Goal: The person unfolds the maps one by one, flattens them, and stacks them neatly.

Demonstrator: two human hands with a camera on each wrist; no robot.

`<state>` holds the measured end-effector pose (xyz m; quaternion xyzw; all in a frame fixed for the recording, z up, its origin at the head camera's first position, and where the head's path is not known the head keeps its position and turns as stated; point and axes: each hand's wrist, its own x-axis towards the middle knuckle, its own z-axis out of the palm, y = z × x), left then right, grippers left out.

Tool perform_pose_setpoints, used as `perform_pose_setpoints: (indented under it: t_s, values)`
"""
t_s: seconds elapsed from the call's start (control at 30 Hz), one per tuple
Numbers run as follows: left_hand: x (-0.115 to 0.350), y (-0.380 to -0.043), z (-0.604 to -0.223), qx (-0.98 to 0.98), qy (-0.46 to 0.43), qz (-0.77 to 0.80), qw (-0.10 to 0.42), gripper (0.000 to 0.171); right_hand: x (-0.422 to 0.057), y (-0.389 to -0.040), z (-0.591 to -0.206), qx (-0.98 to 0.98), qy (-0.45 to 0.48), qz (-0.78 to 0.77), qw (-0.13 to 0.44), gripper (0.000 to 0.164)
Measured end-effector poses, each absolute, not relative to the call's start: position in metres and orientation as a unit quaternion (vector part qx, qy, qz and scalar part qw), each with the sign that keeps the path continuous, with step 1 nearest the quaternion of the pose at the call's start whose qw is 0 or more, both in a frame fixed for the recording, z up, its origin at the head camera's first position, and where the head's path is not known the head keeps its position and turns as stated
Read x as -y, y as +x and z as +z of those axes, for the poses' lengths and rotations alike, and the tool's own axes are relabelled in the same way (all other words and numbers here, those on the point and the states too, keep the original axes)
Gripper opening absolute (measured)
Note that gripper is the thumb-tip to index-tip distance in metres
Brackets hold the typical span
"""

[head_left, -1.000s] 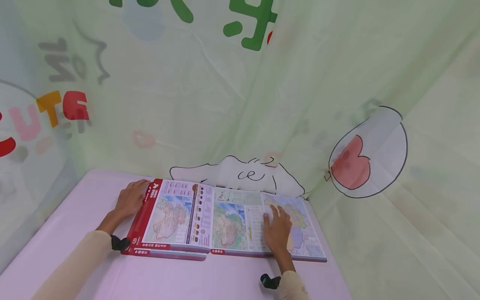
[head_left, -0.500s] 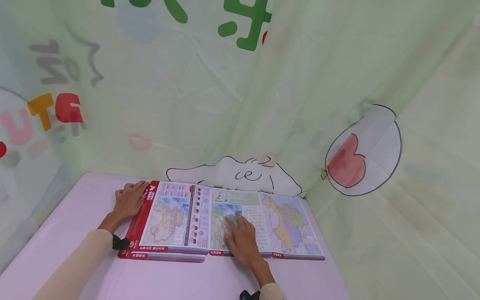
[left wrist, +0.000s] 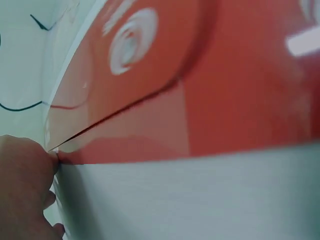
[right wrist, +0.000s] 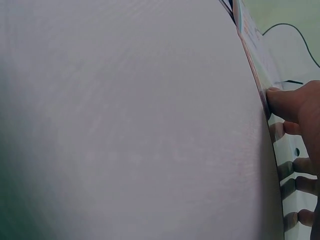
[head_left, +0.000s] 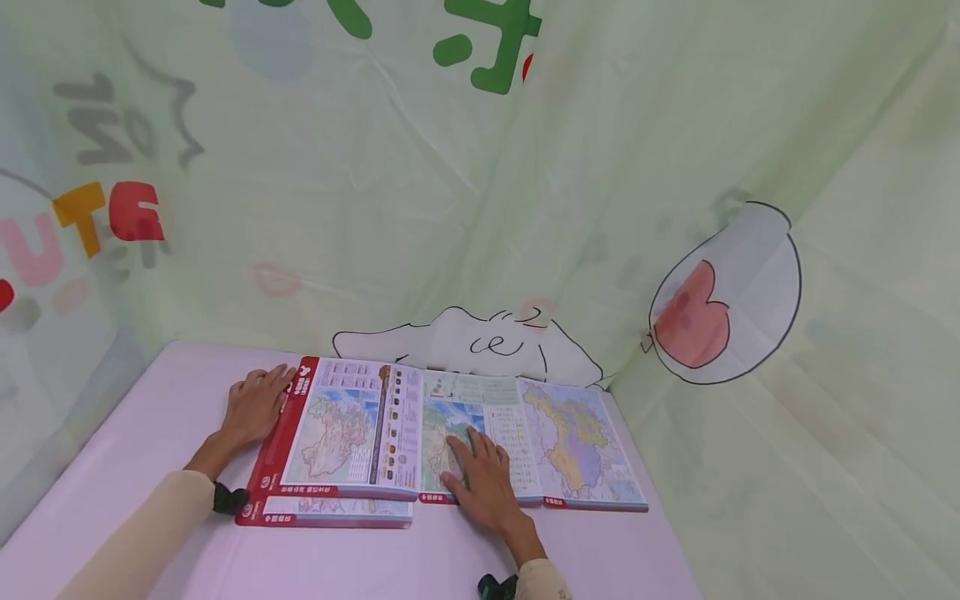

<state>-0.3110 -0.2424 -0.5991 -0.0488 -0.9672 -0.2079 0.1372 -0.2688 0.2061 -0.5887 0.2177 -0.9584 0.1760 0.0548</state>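
A red-bordered map (head_left: 330,446) lies at the left of the table, on top of a second red-edged map (head_left: 352,510) whose near strip shows below it. My left hand (head_left: 257,406) rests at its left red edge. In the left wrist view the thumb touches the edge where two red layers meet, with a thin gap widening away from it. My right hand (head_left: 483,479), fingers spread, rests on the middle map (head_left: 442,417), covering its lower part. In the right wrist view its fingers (right wrist: 305,165) touch the glossy surface and are mirrored in it.
A third map (head_left: 577,446) with coloured regions lies at the right, beside the middle one. The lilac table (head_left: 360,567) meets a pale green printed curtain (head_left: 337,208) behind the maps. A dark wrist camera (head_left: 228,498) sits on the left wrist.
My right hand has moved left from the right-hand map onto the middle map and stayed there. The upper left map's near edge has shifted away, showing more of the map under it.
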Motion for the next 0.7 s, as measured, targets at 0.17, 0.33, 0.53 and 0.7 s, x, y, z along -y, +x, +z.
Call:
perform_pose_setpoints:
  t_s: [0.17, 0.33, 0.53, 0.7]
  values:
    - [0.242, -0.296, -0.603, 0.963, -0.055, -0.216, 0.149, 0.062, -0.206, -0.269, -0.591, 0.961, 0.215, 0.167, 0.055, 0.064]
    - [0.244, -0.287, -0.617, 0.959, -0.058, -0.224, 0.161, 0.067, -0.206, -0.268, -0.591, 0.953, 0.228, 0.182, 0.078, 0.063]
    - [0.24, -0.272, -0.623, 0.955, -0.058, -0.23, 0.178, 0.068, -0.205, -0.267, -0.587, 0.947, 0.232, 0.2, 0.093, 0.061]
    - [0.235, -0.254, -0.619, 0.953, -0.053, -0.236, 0.184, 0.066, -0.204, -0.264, -0.585, 0.948, 0.23, 0.201, 0.086, 0.061]
